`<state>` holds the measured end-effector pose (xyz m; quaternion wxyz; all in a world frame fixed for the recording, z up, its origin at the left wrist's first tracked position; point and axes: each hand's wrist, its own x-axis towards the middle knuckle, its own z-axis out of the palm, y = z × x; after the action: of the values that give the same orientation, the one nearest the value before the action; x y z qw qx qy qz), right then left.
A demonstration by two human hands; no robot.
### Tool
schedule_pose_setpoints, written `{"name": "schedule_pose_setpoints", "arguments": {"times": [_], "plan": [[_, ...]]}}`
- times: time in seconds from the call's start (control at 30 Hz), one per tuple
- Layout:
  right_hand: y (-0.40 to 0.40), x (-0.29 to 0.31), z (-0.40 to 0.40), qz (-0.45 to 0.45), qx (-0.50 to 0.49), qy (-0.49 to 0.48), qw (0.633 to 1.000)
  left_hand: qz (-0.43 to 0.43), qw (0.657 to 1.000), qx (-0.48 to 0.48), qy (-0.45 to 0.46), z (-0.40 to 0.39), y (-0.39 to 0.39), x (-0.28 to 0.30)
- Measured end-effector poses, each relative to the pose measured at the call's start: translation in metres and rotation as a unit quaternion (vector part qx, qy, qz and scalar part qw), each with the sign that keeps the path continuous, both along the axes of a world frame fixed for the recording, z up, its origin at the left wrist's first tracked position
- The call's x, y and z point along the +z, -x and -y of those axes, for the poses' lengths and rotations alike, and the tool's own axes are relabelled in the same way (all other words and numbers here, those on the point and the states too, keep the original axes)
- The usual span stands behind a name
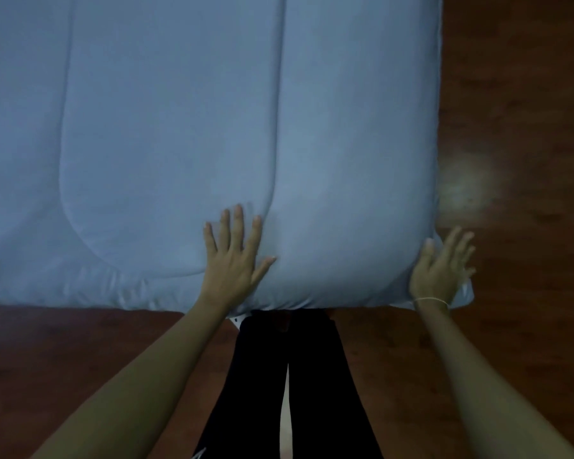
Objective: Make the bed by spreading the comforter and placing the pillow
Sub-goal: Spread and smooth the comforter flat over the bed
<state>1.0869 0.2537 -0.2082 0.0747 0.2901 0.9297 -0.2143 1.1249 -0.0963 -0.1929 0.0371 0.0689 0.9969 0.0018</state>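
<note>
— Pressing flat on the bedding, is it, that left hand (234,256)?

— Yes. Its palm lies down on the pale blue comforter (179,127), fingers spread wide and pointing toward the top of the frame, thumb stretched out to the right. It sits just above the lower middle of the frame, close to the comforter's near edge.

— And the right hand (439,270)?

— At the comforter's lower right corner, fingers spread and slightly blurred. It lies against the corner of the fabric; I cannot tell whether it grips anything. A thin pale band (431,299) circles its wrist.

— Where does the comforter lie?

— It fills the upper two thirds of the frame, from the left border almost to the right, spread smooth. A stitched seam (279,127) runs down the middle and curves off to the left beside the left hand's fingertips. The near edge looks puckered along the lower left.

— What is around it?

— Dark reddish wooden floor (517,127) shows down the right side and along the bottom, with a pale patch of reflected light at middle right. Both bare forearms reach up from the lower corners, and black trouser legs (295,376) stand between them at bottom centre.
</note>
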Motion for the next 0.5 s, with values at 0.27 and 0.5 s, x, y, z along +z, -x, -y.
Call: {"name": "schedule_pose_setpoints", "arguments": {"times": [0.27, 0.5], "plan": [[-0.019, -0.010, 0.067, -0.114, 0.335, -0.089, 0.931, 0.017, 0.986, -0.163, 0.027, -0.027, -0.037, -0.009], [-0.033, 0.011, 0.034, -0.051, 0.126, 0.044, 0.990, -0.001, 0.977, -0.209, -0.039, -0.020, -0.025, 0.015]]}}
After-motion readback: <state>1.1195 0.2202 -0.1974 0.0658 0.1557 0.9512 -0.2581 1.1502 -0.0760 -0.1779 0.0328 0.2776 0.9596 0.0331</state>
